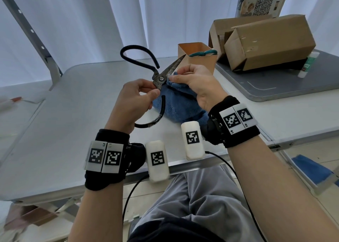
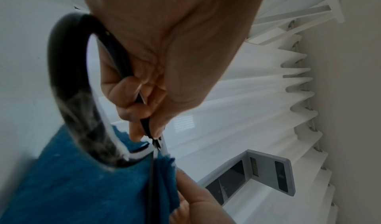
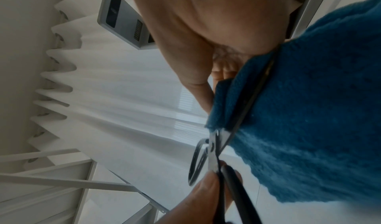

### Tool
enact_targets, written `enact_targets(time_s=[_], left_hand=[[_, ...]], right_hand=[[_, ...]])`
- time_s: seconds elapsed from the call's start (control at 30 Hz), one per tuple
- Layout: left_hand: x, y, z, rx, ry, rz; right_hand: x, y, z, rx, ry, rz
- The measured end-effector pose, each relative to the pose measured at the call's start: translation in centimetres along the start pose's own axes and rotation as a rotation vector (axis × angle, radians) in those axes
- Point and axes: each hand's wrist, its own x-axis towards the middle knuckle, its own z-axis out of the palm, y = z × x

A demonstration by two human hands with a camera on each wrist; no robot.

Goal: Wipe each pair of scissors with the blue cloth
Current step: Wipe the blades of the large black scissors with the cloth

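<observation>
L hand [image 1: 134, 102], centre of the head view, has fingers and thumb curled tight on the big old dark-metal scissors with black looped handles [image 1: 160, 79], pinching just below the pivot. R hand [image 1: 194, 83] sits next to it to the right, fingertips pinching the fluffy blue terry cloth [image 1: 176, 105] against the blade near the pivot. The rest of the cloth hangs below both hands, above the pale grey folding table [image 1: 55, 124], and the blade tip points up and right.

What could go wrong, imo: the blade edge runs right through the fold under the R fingertips, so a fast stroke toward the tip could nick a finger or snag the pile. The L grip is narrow too, and the heavy handles could swing the thing round.

Other stuff: small open tan cardboard box [image 1: 199, 58] just past the tip w/ teal-handled scissors [image 1: 202, 53] inside. It's close enough that a long stroke might bump it. Bigger brown cardboard boxes [image 1: 266, 43] upper right and a glue stick [image 1: 307, 64] are well clear.
</observation>
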Motion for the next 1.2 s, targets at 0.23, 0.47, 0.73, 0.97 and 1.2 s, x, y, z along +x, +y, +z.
enact_targets(time_s=[0.23, 0.47, 0.73, 0.97, 1.2], left_hand=[[-0.1, -0.1, -0.1, -0.066, 0.067, -0.075], [-0.1, 0.5, 0.1, -0.078, 0.054, -0.08], [-0.2, 0.2, -0.1, -0.086, 0.052, -0.116], [-0.3, 0.2, -0.3, -0.097, 0.075, -0.103], [-0.4, 0.0, 0.0, -0.099, 0.076, -0.066]], right_hand=[[-0.9, -1.6, -0.7, 0.084, -0.031, -0.215], [-1.5, -1.1, 1.6, -0.284, -0.22, -0.423], [-1.2, -1.3, 0.6, -0.4, -0.269, -0.412], [-0.1, -0.5, -0.5, 0.003, 0.055, -0.236], [-0.5, -0.6, -0.1, -0.128, -0.16, -0.08]])
